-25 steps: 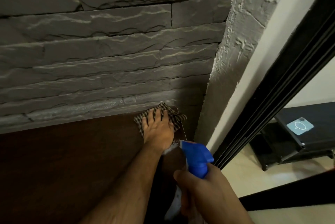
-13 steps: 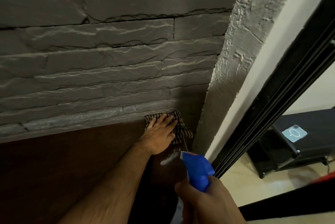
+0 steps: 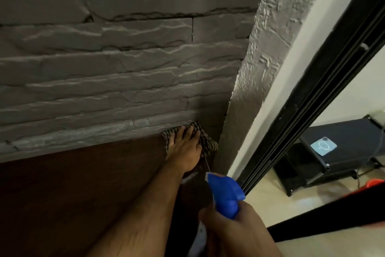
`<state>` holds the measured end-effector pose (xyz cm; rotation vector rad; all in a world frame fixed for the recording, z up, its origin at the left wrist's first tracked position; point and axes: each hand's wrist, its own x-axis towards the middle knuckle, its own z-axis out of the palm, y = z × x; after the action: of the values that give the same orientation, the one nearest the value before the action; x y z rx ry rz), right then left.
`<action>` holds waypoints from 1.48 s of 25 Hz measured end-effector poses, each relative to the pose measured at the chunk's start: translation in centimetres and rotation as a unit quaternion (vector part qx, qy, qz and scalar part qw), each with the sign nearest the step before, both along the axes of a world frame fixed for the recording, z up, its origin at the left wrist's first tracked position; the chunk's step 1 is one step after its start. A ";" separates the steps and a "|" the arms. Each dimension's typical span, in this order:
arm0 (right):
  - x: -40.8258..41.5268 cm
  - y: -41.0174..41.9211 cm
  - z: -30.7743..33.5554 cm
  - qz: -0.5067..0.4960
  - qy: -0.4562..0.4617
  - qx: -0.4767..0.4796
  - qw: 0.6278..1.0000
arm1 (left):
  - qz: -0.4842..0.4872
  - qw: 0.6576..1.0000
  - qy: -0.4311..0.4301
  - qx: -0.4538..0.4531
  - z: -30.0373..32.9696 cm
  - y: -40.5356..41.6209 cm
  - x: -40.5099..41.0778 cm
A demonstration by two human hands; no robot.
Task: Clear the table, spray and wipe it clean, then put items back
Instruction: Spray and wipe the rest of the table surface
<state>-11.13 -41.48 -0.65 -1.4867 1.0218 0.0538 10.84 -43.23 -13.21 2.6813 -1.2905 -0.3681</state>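
Partly, the left hand [image 3: 184, 150] hides the cloth [image 3: 205, 142].

no words or numbers can be read anywhere. the one mark is a pale circular emblem on a light blue tag [image 3: 323, 146] lying on the black stand [image 3: 341, 144] at right, possibly a logo, too small to make out.
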 end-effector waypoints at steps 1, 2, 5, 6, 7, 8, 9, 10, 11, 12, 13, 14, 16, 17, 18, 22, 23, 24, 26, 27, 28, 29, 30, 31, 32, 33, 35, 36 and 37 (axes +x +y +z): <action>-0.4 0.2 -0.2 -0.019 0.002 -0.005 1.000 | -0.022 1.000 -0.005 0.002 -0.1 0.4 0.0; -0.8 0.4 -0.2 -0.035 0.003 0.000 0.999 | -0.050 0.999 -0.012 -0.002 -0.3 1.9 0.1; -1.7 1.1 0.4 -0.042 0.018 0.008 0.999 | -0.071 0.997 -0.017 -0.030 -1.9 9.7 1.0; -1.8 1.3 0.6 -0.042 0.021 0.015 0.999 | -0.032 0.999 -0.010 -0.029 -2.2 12.2 2.0; -2.1 1.6 0.8 -0.040 0.022 0.024 0.999 | 0.022 1.000 -0.001 -0.015 -2.1 14.0 3.1; -2.4 1.7 1.1 -0.037 0.022 0.027 0.999 | 0.074 0.997 0.006 0.006 -1.8 14.8 4.1; -2.6 1.7 1.2 -0.035 0.021 0.023 0.999 | 0.110 0.993 0.016 0.028 -1.4 14.7 4.9; -3.0 1.7 1.3 -0.036 0.018 0.016 0.999 | 0.125 0.991 0.027 0.041 -1.2 14.0 5.4; -3.3 1.7 1.3 -0.038 0.015 0.012 0.999 | 0.131 0.990 0.036 0.046 -1.0 13.3 5.6; -3.5 1.9 1.3 -0.035 0.013 0.010 0.999 | 0.133 0.989 0.044 0.044 -0.9 12.9 5.6; -3.7 2.2 1.3 -0.022 0.016 0.011 1.000 | 0.125 0.990 0.053 0.039 -0.9 13.0 5.5; -4.0 2.6 1.3 -0.007 0.025 0.010 1.000 | 0.110 0.991 0.065 0.033 -1.0 13.3 5.6; -4.2 3.9 1.2 0.016 0.043 0.005 0.999 | 0.094 0.991 0.085 0.033 -0.9 14.3 5.8; -4.2 4.5 1.2 0.025 0.045 0.004 0.999 | 0.099 0.991 0.087 0.032 -0.6 14.6 5.7; -4.1 5.1 1.1 0.034 0.042 0.002 0.999 | 0.106 0.990 0.090 0.030 -0.4 14.6 5.4; -3.9 6.9 1.0 0.078 0.034 0.008 0.996 | 0.110 0.989 0.097 0.028 -0.1 14.6 3.9; -4.0 6.9 1.1 0.066 0.029 0.009 0.997 | 0.109 0.989 0.098 0.027 0.0 14.9 3.8; -4.1 6.6 1.2 0.041 0.020 0.011 0.999 | 0.109 0.989 0.097 0.026 0.0 15.1 3.7; -4.6 5.4 1.6 -0.013 0.001 0.006 1.000 | 0.108 0.989 0.095 0.025 0.1 15.3 3.6; -5.0 4.8 1.6 -0.032 -0.002 -0.008 0.999 | 0.108 0.989 0.095 0.025 0.2 15.2 3.4; -5.2 4.4 1.6 -0.045 -0.002 -0.021 0.999 | 0.109 0.989 0.095 0.024 0.2 15.1 3.2; -5.3 4.2 1.6 -0.048 0.000 -0.026 0.998 | 0.111 0.989 0.093 0.023 0.3 15.1 3.0; -5.3 4.3 1.5 -0.041 0.003 -0.021 0.999 | 0.114 0.989 0.092 0.021 0.4 15.0 2.9; -5.2 4.6 1.3 -0.028 0.008 -0.012 0.999 | 0.116 0.989 0.090 0.020 0.5 15.0 2.8; -5.0 5.1 1.1 -0.017 0.011 -0.004 1.000 | 0.117 0.989 0.089 0.019 0.5 15.1 2.7; -4.7 5.7 1.0 -0.010 0.009 0.001 1.000 | 0.116 0.989 0.087 0.019 0.5 15.1 2.6; -4.1 6.6 0.8 -0.007 -0.012 0.009 1.000 | 0.112 0.990 0.087 0.019 0.5 15.2 2.6; -3.9 6.7 0.8 -0.010 -0.019 0.011 1.000 | 0.111 0.990 0.088 0.020 0.5 15.2 2.7; -3.7 6.5 0.9 -0.019 -0.024 0.011 0.999 | 0.110 0.990 0.086 0.019 0.4 15.3 2.7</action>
<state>-14.85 -34.93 0.23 -1.4420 1.0082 0.0025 13.53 -27.98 -12.77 2.7163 -0.9384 -0.5861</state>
